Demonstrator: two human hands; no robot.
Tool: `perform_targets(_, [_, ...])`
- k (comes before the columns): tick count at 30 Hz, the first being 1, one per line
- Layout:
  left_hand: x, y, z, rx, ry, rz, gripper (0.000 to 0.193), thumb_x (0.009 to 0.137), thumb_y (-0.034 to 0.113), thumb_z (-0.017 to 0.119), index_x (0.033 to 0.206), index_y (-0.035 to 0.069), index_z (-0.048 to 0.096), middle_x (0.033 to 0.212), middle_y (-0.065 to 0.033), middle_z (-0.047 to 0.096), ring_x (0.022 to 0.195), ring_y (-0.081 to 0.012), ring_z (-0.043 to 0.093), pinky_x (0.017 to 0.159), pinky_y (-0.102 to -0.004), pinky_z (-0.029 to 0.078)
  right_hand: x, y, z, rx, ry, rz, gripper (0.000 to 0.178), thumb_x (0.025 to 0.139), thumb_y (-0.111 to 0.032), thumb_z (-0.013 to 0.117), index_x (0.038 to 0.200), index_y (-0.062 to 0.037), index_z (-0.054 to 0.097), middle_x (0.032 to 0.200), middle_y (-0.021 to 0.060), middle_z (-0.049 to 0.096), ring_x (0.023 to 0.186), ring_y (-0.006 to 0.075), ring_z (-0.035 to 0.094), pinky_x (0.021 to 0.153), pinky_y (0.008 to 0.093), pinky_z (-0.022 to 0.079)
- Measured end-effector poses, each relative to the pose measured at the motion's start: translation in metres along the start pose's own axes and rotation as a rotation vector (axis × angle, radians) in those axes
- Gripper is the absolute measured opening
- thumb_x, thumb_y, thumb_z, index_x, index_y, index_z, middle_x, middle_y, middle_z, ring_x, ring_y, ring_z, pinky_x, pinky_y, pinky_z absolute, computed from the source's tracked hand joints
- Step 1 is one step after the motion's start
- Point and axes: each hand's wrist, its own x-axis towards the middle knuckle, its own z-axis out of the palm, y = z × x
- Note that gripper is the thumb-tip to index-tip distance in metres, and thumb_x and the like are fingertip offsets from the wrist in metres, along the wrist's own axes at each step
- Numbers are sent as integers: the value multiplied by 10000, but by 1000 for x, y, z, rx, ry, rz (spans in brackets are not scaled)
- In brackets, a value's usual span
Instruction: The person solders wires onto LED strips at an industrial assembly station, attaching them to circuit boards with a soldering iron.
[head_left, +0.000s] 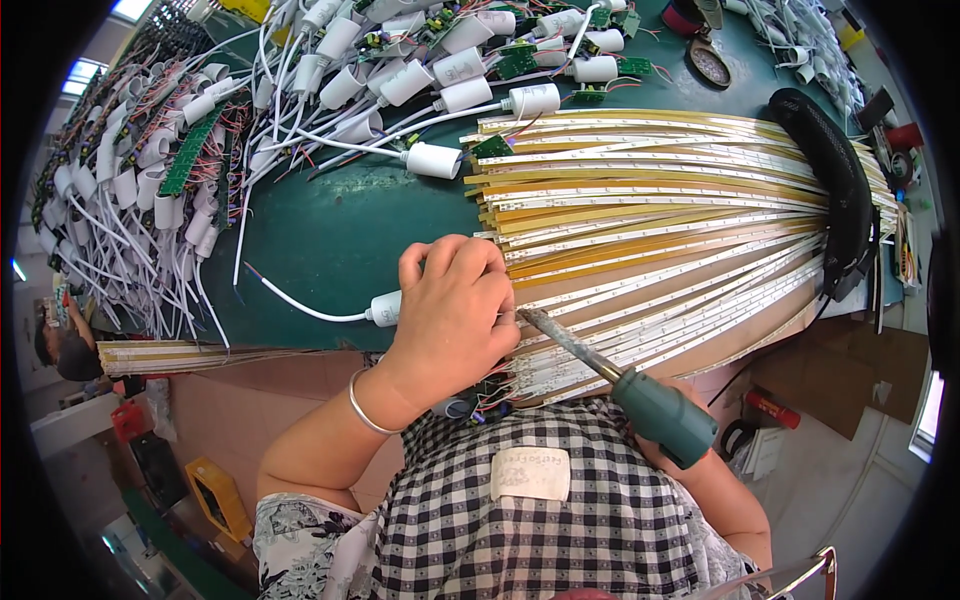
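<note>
- Left hand [455,305], fingers curled over the strips' near-left ends; what they pinch is hidden.
- White cylindrical socket [385,308] with a white cord, partly covered by that hand.
- Right hand [692,392] wrapped around a green-handled soldering iron [665,415], its tip just beside the left fingers.
- Fanned white-and-yellow LED strips [655,205] on the green counter [335,225], a black padded bar [825,180] lying across them.
- Corded white sockets [405,82] heaped beyond.

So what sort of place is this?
Probably an electronics assembly workshop: the right hand grips what looks like a soldering iron, many long thin strips lie side by side, and white cylindrical housings are heaped on the green bench among green circuit boards.
</note>
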Motion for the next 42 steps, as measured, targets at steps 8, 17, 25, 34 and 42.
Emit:
perform_targets(8, [0, 1, -1, 9, -21, -8, 140, 626, 72, 676, 659, 107, 544, 999, -25, 500, 1060, -252, 454, 934, -448, 280, -3, -2, 4, 498, 167, 200, 288, 904, -222, 544, 1081, 3, 574, 745, 28, 638, 655, 177, 636, 712, 335, 490])
perform_targets(17, [0, 2, 0, 16, -17, -11, 123, 629, 68, 662, 664, 115, 554, 989, -19, 509, 1053, -243, 460, 926, -429, 276, 5, -6, 9, 654, 245, 242, 266, 875, -197, 558, 1050, 3, 583, 746, 51, 642, 670, 191, 643, 694, 330, 494])
perform_targets(25, [-1, 4, -1, 12, -7, -16, 121, 636, 58, 658, 669, 117, 557, 975, -17, 514, 1037, -242, 473, 925, -428, 272, 7, -2, 3, 601, 148, 212, 278, 879, -208, 555, 1057, 3, 582, 747, 57, 646, 667, 192, 647, 676, 322, 488])
perform_targets(34, [-1, 5, -2, 17, 8, -9, 92, 668, 69, 664, 680, 96, 578, 948, -22, 506, 1010, -235, 479, 920, -434, 279, 1, 3, 6, 600, 141, 186, 298, 875, -151, 550, 1113, 29, 543, 777, 61, 641, 697, 177, 650, 718, 311, 492])
perform_targets(42, [0, 6, -2, 28, 3, -2, 95, 680, 73, 667, 713, 100, 582, 949, -20, 506, 1014, -234, 481, 918, -439, 284, -1, 3, 7, 599, 144, 228, 317, 858, -98, 552, 1141, 42, 518, 795, 61, 640, 705, 173, 650, 724, 315, 495])
